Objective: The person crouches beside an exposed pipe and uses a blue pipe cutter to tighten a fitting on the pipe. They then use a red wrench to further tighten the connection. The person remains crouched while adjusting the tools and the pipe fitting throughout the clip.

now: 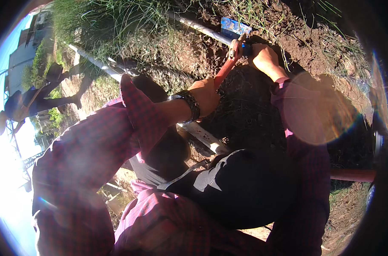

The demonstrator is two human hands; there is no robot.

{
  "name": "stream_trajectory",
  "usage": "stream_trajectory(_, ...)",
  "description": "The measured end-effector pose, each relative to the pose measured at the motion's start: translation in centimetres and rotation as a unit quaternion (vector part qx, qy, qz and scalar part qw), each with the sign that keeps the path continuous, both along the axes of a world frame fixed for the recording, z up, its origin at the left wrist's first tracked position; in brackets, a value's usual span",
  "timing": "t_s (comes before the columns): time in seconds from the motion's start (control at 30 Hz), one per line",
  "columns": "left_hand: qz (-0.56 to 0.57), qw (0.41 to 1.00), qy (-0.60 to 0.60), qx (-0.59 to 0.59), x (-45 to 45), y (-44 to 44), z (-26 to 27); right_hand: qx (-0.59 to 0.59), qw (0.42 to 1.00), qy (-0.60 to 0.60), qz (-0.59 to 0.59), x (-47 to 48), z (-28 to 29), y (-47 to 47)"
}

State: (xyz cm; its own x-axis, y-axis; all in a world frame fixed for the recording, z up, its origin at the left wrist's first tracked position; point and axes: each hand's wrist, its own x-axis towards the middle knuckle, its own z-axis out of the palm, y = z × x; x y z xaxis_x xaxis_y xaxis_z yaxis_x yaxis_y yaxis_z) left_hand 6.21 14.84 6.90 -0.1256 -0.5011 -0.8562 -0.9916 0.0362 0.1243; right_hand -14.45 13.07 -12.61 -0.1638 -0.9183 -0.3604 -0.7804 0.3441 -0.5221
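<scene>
My left hand [206, 97], with a dark band at its wrist, is closed around the red handle of a pipe wrench [225, 71]. The wrench head is at the end of a pale pipe [202, 28] that lies along the soil. Just right of the wrench head, my right hand [266, 60] is closed on a small blue fitting [246, 49], mostly covered by the fingers. Beyond the wrench head a blue piece [234, 27] with pale smears stands against the dirt; whether it joins the fitting I cannot tell.
A second white pipe [96, 60] runs toward my knees, where a pale pipe section [206, 139] shows. Grass [117, 19] borders the dug soil [312, 48]. At left another person [30, 102] in a hat stands holding a long tool. A red bar [352, 175] lies at right.
</scene>
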Motion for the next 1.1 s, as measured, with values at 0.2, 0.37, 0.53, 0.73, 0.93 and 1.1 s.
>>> stream_trajectory(0.2, -0.299, 0.931, 0.111, -0.178, 4.9, 2.5, -5.0, -0.02, 0.999, -0.005, -0.033, 0.5, 0.4, 0.3)
stream_trajectory(0.37, -0.092, 0.969, 0.086, -0.215, 5.9, 4.6, -7.9, -0.038, 0.999, 0.035, 0.0, 0.4, 1.4, 1.0)
stream_trajectory(0.53, -0.079, 0.978, 0.015, -0.19, 5.7, 4.9, -9.7, -0.093, 0.995, 0.042, 0.011, 0.6, 1.4, 1.1)
stream_trajectory(0.73, -0.09, 0.977, -0.008, -0.192, 6.2, 5.2, -12.9, -0.097, 0.995, 0.013, 0.0, 0.9, 5.7, 1.7)
stream_trajectory(0.93, -0.251, 0.94, -0.048, -0.226, 6.9, 4.2, -15.0, -0.058, 0.998, -0.005, -0.024, 0.9, 7.3, 1.8)
stream_trajectory(1.1, -0.231, 0.945, -0.094, -0.209, 6.0, 3.6, -17.2, -0.062, 0.998, 0.02, -0.028, 0.8, 2.7, 1.3)
